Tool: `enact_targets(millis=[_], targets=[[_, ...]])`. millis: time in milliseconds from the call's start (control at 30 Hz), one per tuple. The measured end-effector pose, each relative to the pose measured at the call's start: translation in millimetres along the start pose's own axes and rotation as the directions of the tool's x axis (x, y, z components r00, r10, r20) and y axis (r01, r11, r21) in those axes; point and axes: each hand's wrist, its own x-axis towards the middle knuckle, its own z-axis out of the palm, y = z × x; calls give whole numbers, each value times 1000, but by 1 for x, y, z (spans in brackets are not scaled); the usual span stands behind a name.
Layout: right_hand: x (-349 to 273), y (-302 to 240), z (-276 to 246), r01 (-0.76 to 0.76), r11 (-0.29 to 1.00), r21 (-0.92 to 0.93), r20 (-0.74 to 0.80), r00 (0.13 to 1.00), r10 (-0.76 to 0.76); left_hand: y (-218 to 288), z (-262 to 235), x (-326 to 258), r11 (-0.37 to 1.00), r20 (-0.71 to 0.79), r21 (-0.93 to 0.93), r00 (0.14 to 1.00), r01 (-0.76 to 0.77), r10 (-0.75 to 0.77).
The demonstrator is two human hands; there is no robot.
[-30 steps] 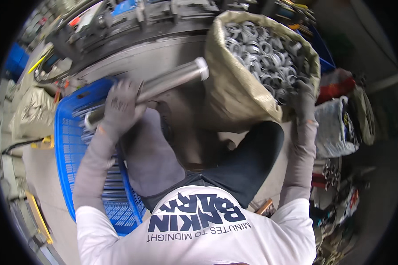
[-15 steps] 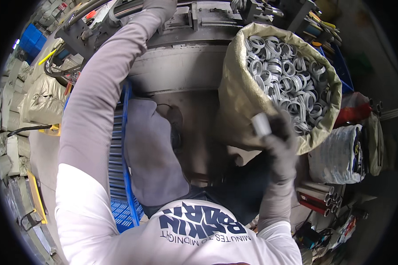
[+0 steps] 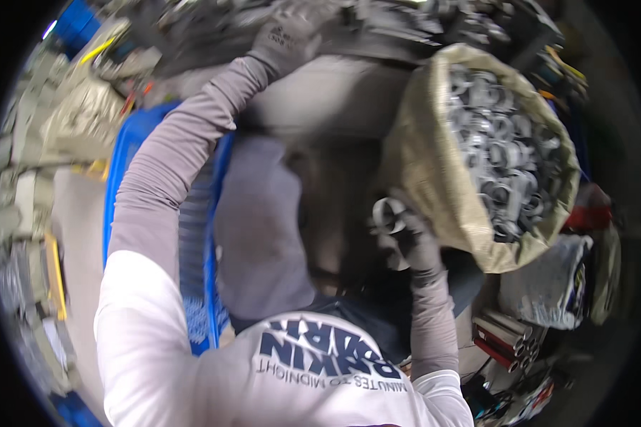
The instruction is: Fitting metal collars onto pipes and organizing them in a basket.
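Grip, right hand (image 3: pixel 414 242): gloved fingers closed together on a pale ring (image 3: pixel 381 222), between three and four o'clock, close to the centre of the view; a second pale piece (image 3: pixel 397 260) shows at the underside of the hand, kind unclear.

Grip, left hand (image 3: pixel 292 44): gloved, just short of twelve o'clock, at the machine bench (image 3: pixel 377 44); fingers blurred, cannot tell whether they hold anything.

Change noted: half a second ago the right hand was at the lip of the sack (image 3: pixel 431 160); now hand and ring are apart from it, over the lap. Judged: picking from the sack is done for this ring.

Stock: sack, between two and three o'clock, loose rings (image 3: pixel 506 153) within. Blue basket (image 3: pixel 137 135), nine o'clock, partly behind the left forearm, long pieces (image 3: pixel 196 235) inside, blurred.
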Motion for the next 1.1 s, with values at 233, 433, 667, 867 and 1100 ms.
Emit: enact_targets(millis=[233, 433, 667, 867, 1100], targets=[[-6, 1, -13, 129, 986, -104, -44, 990, -134, -67, -71, -320, 875, 358, 59, 808, 480, -468], [6, 13, 1, 149, 906, -396, -95, 975, -202, -29, -76, -523, 830, 807, 346, 313, 438, -501], [2, 20, 28, 43, 938, -343, -204, 972, -119, 41, -44, -569, 855, 925, 328, 49, 402, -378], [5, 27, 30, 94, 772, -629, -86, 978, -189, 65, -71, -589, 845, 837, 390, 243, 366, -491], [18, 18, 72, -3, 999, 41, -330, 944, 17, 53, -34, -583, 444, 830, 302, -3, 844, -557]])
